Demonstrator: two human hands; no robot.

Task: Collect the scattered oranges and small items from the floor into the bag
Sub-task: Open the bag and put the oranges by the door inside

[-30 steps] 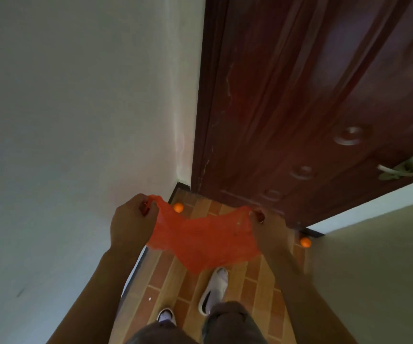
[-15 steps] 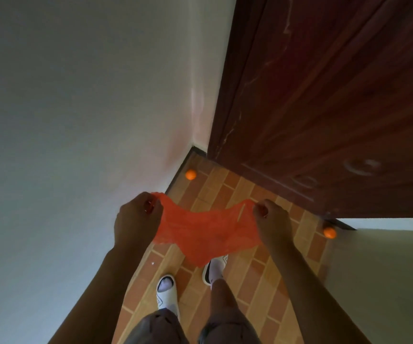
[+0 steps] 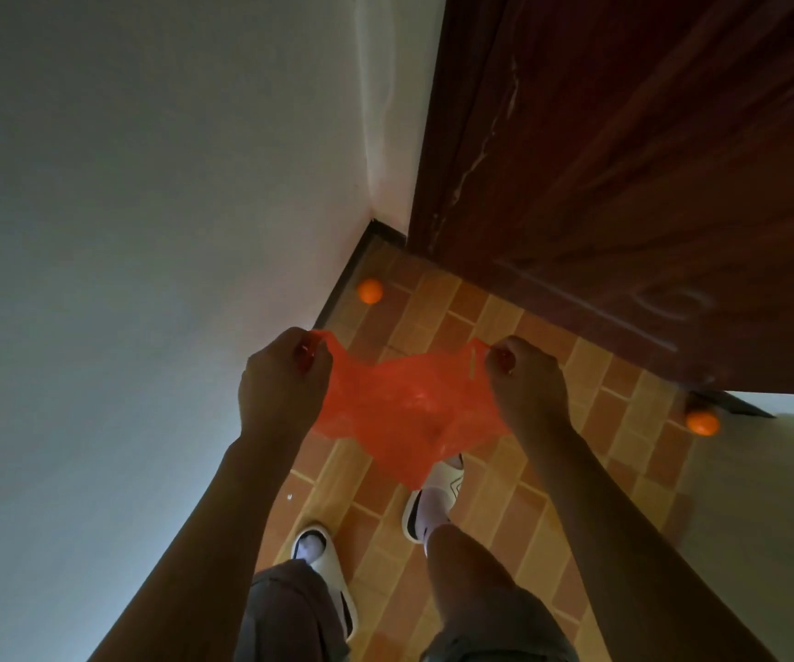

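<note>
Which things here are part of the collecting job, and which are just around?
Job: thin orange plastic bag stretched between left hand and right hand; round orange by the wall corner; round orange near the door's end.

Around: dark red wooden door; white slippers.

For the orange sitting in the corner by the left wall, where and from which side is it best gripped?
Probably from above and the open floor side: the small round orange sits against the dark skirting, so fingers fit over its top and its free flanks, not behind. Both hands now hold the red plastic bag.
</note>
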